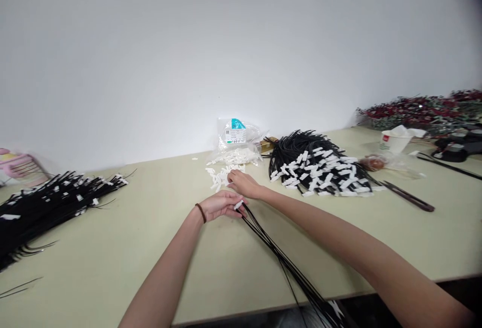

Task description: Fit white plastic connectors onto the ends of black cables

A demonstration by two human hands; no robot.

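My left hand [219, 204], a brown band round its wrist, is closed on the end of a bundle of thin black cables [276, 250]. A white plastic connector [238, 205] shows at that end by the fingertips. From there the cables run down to the right, past the table's front edge. Just beyond, my right hand [243, 183] has its fingers curled at the edge of a loose pile of small white connectors [217, 178]. Whatever lies between those fingertips is too small to make out. Behind the pile leans a clear plastic bag [236, 139] with more white pieces.
Black cables with white connectors [316, 167] are heaped right of centre; another heap of cables [48, 212] lies left. Tweezers [409, 196], a paper cup [393, 139] and dark red foliage [417, 112] are at right. A pink object [20, 167] stands far left.
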